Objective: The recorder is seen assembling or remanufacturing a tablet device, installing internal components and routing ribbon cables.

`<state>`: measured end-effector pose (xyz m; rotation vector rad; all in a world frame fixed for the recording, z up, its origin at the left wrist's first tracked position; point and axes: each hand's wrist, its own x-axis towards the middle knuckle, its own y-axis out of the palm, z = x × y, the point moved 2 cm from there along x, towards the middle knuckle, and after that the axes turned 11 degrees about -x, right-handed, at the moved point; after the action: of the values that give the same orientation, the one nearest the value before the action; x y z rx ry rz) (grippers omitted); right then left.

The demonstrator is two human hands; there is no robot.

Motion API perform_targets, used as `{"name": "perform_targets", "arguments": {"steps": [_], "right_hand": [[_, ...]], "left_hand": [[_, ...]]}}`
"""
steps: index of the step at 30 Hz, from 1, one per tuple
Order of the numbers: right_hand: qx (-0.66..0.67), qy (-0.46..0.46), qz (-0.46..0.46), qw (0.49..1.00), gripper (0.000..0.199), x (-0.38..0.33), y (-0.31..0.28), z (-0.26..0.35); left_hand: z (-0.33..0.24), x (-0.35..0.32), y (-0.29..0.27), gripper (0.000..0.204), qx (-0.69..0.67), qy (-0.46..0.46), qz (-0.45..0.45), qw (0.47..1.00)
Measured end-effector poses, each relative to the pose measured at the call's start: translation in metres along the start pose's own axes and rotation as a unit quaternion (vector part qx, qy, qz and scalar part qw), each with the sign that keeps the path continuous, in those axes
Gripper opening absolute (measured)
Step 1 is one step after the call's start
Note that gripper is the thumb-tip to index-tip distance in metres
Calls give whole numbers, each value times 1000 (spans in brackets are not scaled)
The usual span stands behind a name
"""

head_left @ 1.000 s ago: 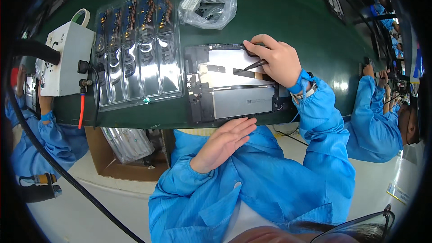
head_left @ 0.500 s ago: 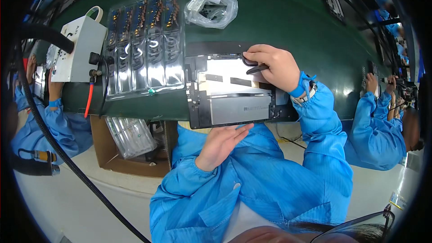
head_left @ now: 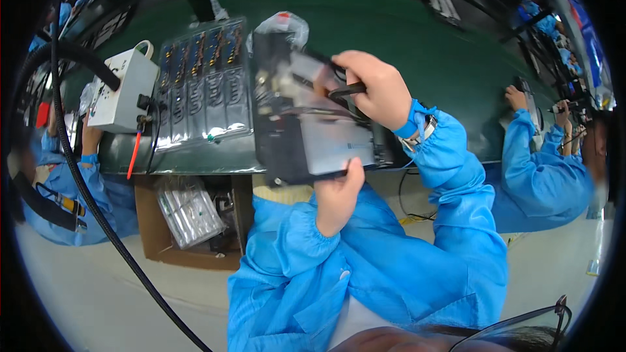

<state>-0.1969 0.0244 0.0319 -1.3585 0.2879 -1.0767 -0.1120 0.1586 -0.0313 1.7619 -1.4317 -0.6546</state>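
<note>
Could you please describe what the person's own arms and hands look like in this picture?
Both arms wear loose bright blue sleeves with elastic gathered cuffs. The left hand and right hand are bare, without gloves. A metal-linked band circles the right wrist at the cuff.

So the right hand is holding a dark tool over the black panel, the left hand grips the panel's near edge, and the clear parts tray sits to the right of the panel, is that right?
Not quite. The head view shows the clear parts tray to the left of the black panel, not the right. The rest holds: the right hand holds a dark tool over the panel, and the left hand grips its near edge.
</note>
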Motion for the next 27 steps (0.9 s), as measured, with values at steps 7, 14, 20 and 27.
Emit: {"name": "perform_targets", "arguments": {"steps": [7, 14, 20, 27], "right_hand": [[405, 35, -91, 909, 28, -15, -43, 8], [727, -114, -28, 677, 15, -16, -32, 13], [760, -153, -50, 630, 12, -13, -23, 13], [711, -133, -35, 690, 14, -10, -19, 0]], "left_hand": [[-48, 17, 59, 56, 519, 375, 264, 721], [-48, -22, 45, 32, 646, 428, 161, 611], [-51, -20, 42, 34, 655, 405, 161, 617], [-48, -13, 38, 34, 654, 397, 159, 624]]}}
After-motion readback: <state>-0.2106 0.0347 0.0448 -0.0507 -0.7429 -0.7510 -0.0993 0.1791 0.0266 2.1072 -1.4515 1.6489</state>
